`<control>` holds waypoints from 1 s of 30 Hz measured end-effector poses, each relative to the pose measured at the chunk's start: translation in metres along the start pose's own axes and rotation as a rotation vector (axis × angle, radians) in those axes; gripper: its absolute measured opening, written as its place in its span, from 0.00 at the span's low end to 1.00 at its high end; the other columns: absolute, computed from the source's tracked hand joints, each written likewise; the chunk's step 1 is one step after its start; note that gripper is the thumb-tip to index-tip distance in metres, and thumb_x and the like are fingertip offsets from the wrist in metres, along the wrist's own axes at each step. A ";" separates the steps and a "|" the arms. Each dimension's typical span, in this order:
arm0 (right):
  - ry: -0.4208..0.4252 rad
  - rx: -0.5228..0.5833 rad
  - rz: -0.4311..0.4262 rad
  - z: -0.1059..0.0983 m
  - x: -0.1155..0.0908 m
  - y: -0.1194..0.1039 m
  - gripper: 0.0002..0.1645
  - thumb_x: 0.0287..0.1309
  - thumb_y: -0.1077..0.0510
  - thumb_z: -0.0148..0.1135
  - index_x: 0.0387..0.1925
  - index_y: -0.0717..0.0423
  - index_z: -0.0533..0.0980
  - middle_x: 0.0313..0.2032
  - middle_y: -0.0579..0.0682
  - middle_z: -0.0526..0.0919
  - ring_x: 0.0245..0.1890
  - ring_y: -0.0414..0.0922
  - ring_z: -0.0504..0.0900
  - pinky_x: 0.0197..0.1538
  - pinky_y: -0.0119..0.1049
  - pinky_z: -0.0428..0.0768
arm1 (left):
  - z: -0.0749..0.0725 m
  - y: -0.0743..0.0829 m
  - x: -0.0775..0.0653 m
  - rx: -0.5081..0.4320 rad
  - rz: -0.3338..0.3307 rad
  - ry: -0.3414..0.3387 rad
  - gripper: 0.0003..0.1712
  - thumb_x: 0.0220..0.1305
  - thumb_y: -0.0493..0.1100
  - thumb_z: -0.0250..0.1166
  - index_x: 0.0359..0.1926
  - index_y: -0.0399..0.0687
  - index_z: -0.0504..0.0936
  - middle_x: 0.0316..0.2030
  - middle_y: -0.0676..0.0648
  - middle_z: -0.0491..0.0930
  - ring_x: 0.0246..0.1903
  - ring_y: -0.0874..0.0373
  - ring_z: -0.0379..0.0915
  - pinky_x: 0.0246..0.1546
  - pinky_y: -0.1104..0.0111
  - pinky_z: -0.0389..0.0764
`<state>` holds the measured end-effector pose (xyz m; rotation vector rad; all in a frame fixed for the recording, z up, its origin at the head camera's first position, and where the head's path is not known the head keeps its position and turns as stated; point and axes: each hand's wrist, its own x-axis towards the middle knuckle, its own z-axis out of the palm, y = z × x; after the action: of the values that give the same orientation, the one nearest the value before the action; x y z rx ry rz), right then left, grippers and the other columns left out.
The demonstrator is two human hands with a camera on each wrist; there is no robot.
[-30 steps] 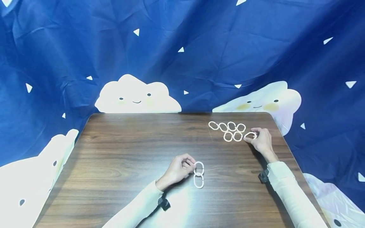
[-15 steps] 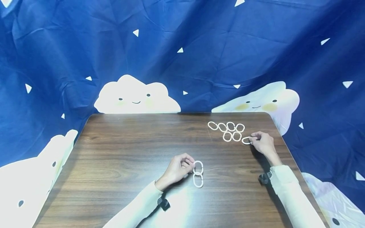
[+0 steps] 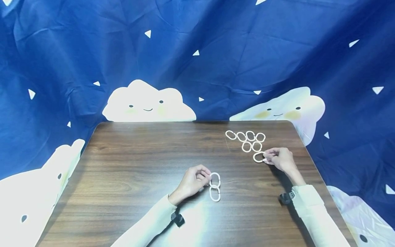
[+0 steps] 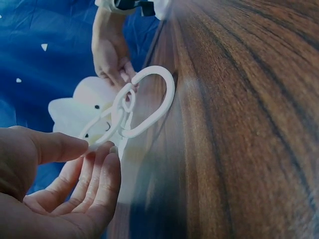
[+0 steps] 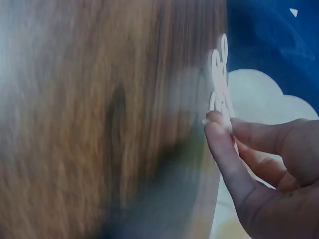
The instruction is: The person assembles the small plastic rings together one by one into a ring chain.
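Near the middle of the table, my left hand pinches the upper of two linked white plastic C-shaped rings between thumb and fingers. The second ring hangs from it toward the front; in the left wrist view this lower ring shows a gap in its loop. My right hand pinches a single white ring by its right end, just in front of the loose rings. In the right wrist view the thumb and fingers hide most of that ring.
Several loose white rings lie in two rows at the back right of the brown wooden table. Behind the table hangs a blue curtain printed with white clouds and triangles.
My right hand has drawn its ring away from the right end of the front row, leftward and toward the front. My left hand holds the linked pair in nearly the same place.
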<state>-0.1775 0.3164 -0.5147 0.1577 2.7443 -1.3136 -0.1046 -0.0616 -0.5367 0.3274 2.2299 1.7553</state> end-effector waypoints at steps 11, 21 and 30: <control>-0.050 -0.032 -0.148 0.024 -0.017 -0.019 0.10 0.66 0.65 0.68 0.45 0.68 0.85 0.35 0.64 0.91 0.29 0.42 0.91 0.36 0.30 0.90 | 0.002 -0.002 -0.001 0.000 -0.001 0.008 0.07 0.67 0.37 0.68 0.44 0.40 0.84 0.33 0.39 0.87 0.23 0.42 0.83 0.18 0.56 0.86; -0.046 -0.120 -0.233 0.039 -0.029 -0.039 0.07 0.64 0.59 0.71 0.41 0.59 0.87 0.28 0.54 0.91 0.27 0.37 0.87 0.30 0.25 0.81 | 0.004 -0.004 -0.002 0.010 0.015 0.012 0.06 0.67 0.36 0.68 0.44 0.39 0.84 0.33 0.42 0.87 0.27 0.44 0.85 0.19 0.60 0.86; -0.096 0.015 -0.251 0.053 -0.032 -0.047 0.08 0.64 0.60 0.72 0.42 0.62 0.86 0.28 0.56 0.91 0.25 0.43 0.90 0.30 0.38 0.90 | 0.004 -0.003 -0.001 0.019 0.033 0.012 0.06 0.67 0.36 0.68 0.44 0.39 0.84 0.33 0.40 0.88 0.29 0.41 0.87 0.21 0.55 0.88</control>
<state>-0.1503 0.2443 -0.5072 -0.2507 2.7422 -1.3572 -0.1020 -0.0588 -0.5409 0.3608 2.2632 1.7588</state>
